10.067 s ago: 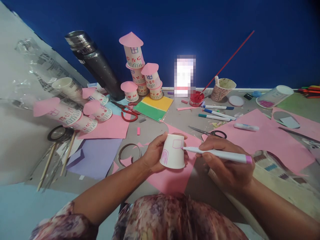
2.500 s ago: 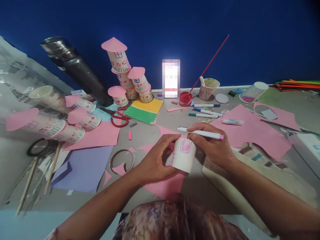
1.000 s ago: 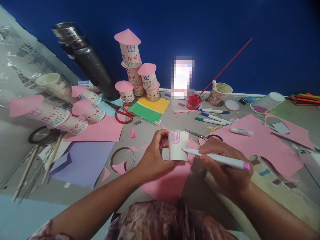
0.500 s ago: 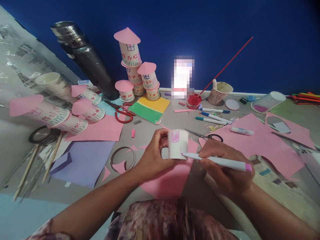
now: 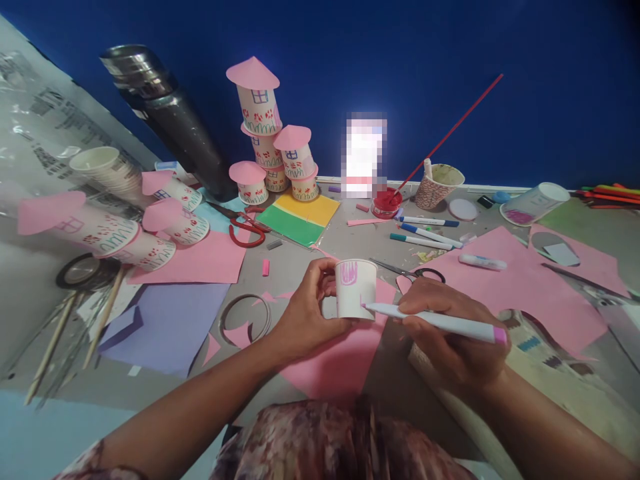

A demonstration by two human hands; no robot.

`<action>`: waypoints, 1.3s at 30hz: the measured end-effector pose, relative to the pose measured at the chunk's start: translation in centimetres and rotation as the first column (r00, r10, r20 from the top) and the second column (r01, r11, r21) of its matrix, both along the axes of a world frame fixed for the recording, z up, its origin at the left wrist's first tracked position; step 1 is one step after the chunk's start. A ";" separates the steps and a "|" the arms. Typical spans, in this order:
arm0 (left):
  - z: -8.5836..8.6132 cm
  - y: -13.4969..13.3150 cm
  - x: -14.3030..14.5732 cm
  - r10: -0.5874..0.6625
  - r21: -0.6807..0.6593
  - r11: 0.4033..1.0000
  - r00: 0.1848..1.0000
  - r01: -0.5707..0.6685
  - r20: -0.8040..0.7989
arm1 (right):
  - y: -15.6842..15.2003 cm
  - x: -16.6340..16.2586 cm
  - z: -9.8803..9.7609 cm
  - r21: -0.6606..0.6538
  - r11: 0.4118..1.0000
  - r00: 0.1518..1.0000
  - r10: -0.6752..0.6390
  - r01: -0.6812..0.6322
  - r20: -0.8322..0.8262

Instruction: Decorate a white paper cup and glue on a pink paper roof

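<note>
My left hand [image 5: 305, 313] is wrapped round a small white paper cup [image 5: 354, 289], held rim up over pink paper [image 5: 340, 360]. A pink scribbled door shape shows near the cup's rim. My right hand [image 5: 450, 340] grips a white marker with a pink end [image 5: 440, 323]. The marker's tip touches the cup's lower right side.
Finished cup houses with pink cone roofs [image 5: 260, 133] are stacked at the back; more [image 5: 100, 227] lie at the left. Black-handled scissors [image 5: 415, 271], red scissors [image 5: 245, 230], markers [image 5: 425, 230], a red paint pot [image 5: 386, 201], a steel flask [image 5: 165, 113] and coloured papers lie around.
The cup has been turned from rim down to rim up, and the pink door has been filled in. In the last second the marker tip stayed at the cup's lower side.
</note>
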State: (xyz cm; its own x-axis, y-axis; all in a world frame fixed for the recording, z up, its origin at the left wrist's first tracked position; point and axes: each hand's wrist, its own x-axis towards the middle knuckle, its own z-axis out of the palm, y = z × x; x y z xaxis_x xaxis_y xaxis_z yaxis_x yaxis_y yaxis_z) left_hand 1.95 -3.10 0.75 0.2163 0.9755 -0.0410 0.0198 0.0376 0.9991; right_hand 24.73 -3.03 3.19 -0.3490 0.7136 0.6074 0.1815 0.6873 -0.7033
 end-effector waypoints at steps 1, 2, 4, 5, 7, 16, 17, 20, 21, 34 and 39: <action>-0.1 0.0 0.0 -0.006 0.003 1.000 1.000 0.006 0.002 | 0.0 0.0 -0.1 0.005 1.000 1.000 -0.010 0.010 -0.008; -0.1 -0.1 0.0 -0.011 0.008 1.000 1.000 0.011 0.001 | 0.0 0.1 -0.3 0.007 1.000 1.000 -0.023 0.023 -0.013; -0.2 -0.1 0.1 -0.021 0.018 1.000 1.000 0.021 -0.001 | 0.0 0.1 -0.5 0.017 0.998 0.998 -0.057 0.058 -0.018; -0.2 -0.1 0.1 -0.027 0.022 0.999 1.000 0.027 0.000 | 0.0 0.1 -0.6 0.026 0.997 0.998 -0.067 0.067 -0.019; -0.1 -0.2 0.2 -0.036 0.020 0.999 0.999 0.035 0.006 | 0.0 0.1 -0.6 0.040 0.996 0.997 -0.073 0.074 -0.014; -0.4 -0.3 0.1 -0.057 -0.049 0.997 0.990 0.064 0.132 | -0.1 -0.1 -0.3 0.019 0.994 0.994 -0.105 0.105 -0.001; -0.6 -0.3 0.1 -0.056 -0.051 0.997 0.987 0.064 0.148 | -0.1 -0.1 -0.3 0.011 0.994 0.994 -0.106 0.106 -0.004; -0.8 -0.3 0.0 -0.055 -0.055 0.996 0.982 0.066 0.180 | -0.1 0.0 -0.2 0.004 0.994 0.994 -0.105 0.105 -0.013; -0.8 -0.3 0.0 -0.052 -0.060 0.996 0.981 0.065 0.187 | -0.1 0.0 -0.1 0.004 0.994 0.994 -0.105 0.105 -0.015; -0.8 -0.1 0.0 0.001 -0.109 0.994 0.970 0.027 0.245 | -0.3 0.5 0.2 -0.007 0.993 0.993 -0.117 0.117 -0.016; -0.8 -0.1 0.0 -0.002 -0.106 0.994 0.969 0.029 0.247 | -0.2 0.4 0.2 0.000 0.993 0.992 -0.121 0.121 -0.018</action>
